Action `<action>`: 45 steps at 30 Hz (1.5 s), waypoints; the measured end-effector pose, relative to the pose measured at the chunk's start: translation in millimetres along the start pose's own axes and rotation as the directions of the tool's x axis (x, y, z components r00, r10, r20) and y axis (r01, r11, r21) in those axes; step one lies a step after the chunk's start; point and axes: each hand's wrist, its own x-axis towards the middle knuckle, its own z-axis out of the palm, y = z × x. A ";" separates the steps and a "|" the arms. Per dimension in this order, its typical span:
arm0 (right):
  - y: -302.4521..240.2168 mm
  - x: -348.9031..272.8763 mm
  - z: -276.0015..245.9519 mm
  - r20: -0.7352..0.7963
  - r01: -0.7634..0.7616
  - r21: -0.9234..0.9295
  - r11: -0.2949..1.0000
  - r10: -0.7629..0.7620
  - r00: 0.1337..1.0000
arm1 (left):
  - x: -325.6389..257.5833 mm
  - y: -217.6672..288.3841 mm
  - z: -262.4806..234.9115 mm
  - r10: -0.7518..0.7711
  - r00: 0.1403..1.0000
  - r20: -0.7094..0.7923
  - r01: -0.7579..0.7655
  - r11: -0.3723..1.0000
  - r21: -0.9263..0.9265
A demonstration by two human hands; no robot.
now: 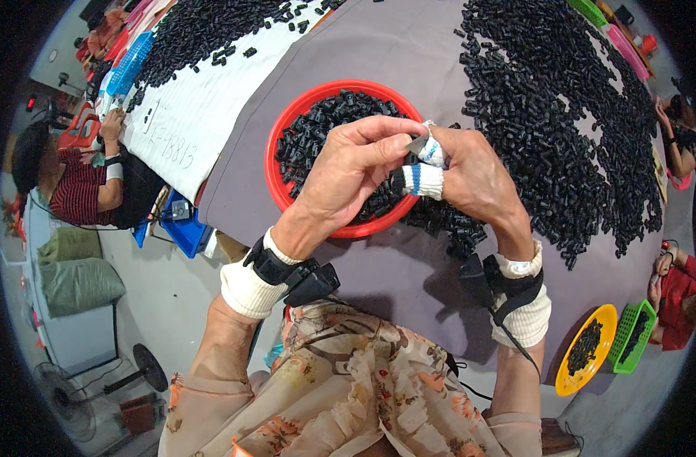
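Hands (pixel 348 167) (pixel 477 171) over basin rim (pixel 272 160), cloth (pixel 340 255) alongside

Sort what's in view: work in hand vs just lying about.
In use, apparently:
Round red plastic bowl
Small black plastic pieces inside it
Left hand and right hand, above it
Small pointed grey piece at the fingertips, kind unclear
White blue-banded finger covers on the right hand

Lying about, apparently:
Stuffed green sacks
Blue plastic bin
Red plastic chair

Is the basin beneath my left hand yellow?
No, the plastic basin beneath the left hand is red, and the yellow tray lies off to the right.
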 end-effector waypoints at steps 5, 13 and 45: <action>8.7 0.4 1.8 -0.101 0.103 0.050 0.993 -0.098 0.990 | 3.4 -0.5 3.3 0.025 0.997 0.079 -0.006 0.973 -0.230; -5.0 -3.8 10.0 -0.180 0.065 0.240 0.969 -0.021 0.983 | 4.6 -5.5 -0.7 0.004 0.994 0.109 0.039 0.921 -0.387; 4.3 0.5 18.6 -0.248 0.129 0.138 0.982 -0.092 0.964 | -1.9 -4.4 -5.0 -0.024 1.000 0.013 0.027 0.959 -0.282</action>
